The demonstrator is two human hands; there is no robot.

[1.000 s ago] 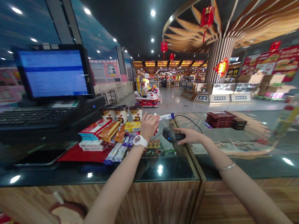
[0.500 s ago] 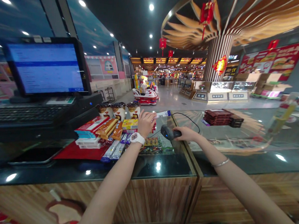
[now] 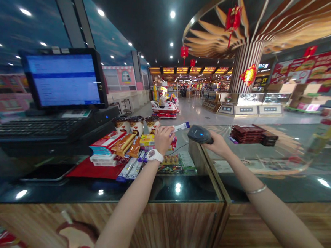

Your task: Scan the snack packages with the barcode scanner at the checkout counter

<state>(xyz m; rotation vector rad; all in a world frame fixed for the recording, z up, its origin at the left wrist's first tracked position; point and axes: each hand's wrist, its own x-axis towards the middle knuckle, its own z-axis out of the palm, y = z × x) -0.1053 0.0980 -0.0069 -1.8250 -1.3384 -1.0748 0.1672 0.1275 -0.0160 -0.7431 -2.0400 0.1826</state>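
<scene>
Left hand: the hand [image 3: 163, 138], with a white watch [image 3: 155, 155] at its wrist, pinches the left end of a slim packet.
Slim packet: white and purple [image 3: 182, 127], held up over the bench [image 3: 189, 191], its free end pointing right, just beside the scanner.
Right hand: this hand [image 3: 217, 144] is wrapped around the scanner's grip.
Scanner: black [image 3: 200, 134], a blue light on top, above the gold-edged seam in the bench.
Snack pile: left of the left hand, boxes [image 3: 106, 141], golden packets [image 3: 123, 144] and purple sticks [image 3: 131, 169] on a red sheet [image 3: 83, 170]; three cups [image 3: 136, 125] on the far side.
Far left: lit screen [image 3: 66, 78] behind a keyboard [image 3: 39, 125].
Right: stacked brown packets [image 3: 246, 135]; farther right, a bottle [image 3: 325, 131].
</scene>
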